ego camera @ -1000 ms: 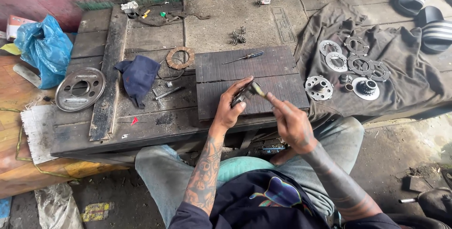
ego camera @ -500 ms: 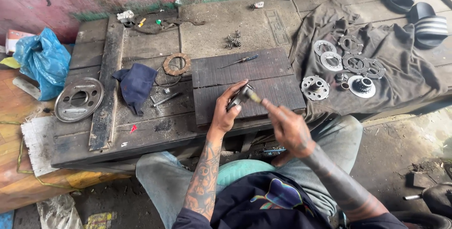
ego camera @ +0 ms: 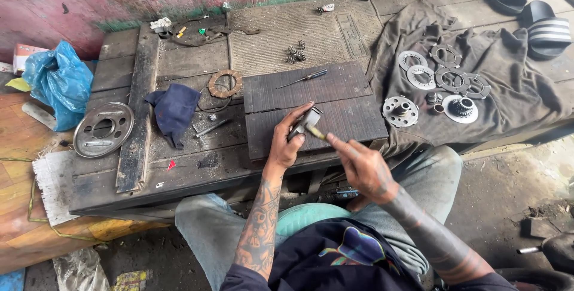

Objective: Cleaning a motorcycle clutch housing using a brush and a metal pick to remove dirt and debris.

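My left hand grips a small grey metal part just above the dark wooden board on the workbench. My right hand holds a thin tool with a yellowish tip that touches the part from the right. Both hands sit over the near edge of the board. A screwdriver lies on the board beyond them.
Several metal clutch discs and a gear hub lie on a grey cloth at right. A round metal cover, a blue rag, a brown friction ring, small springs, a blue bag and striped sandals surround the bench.
The view has shifted slightly. My hands stay together over the board, the right hand still working the tool against the held part.
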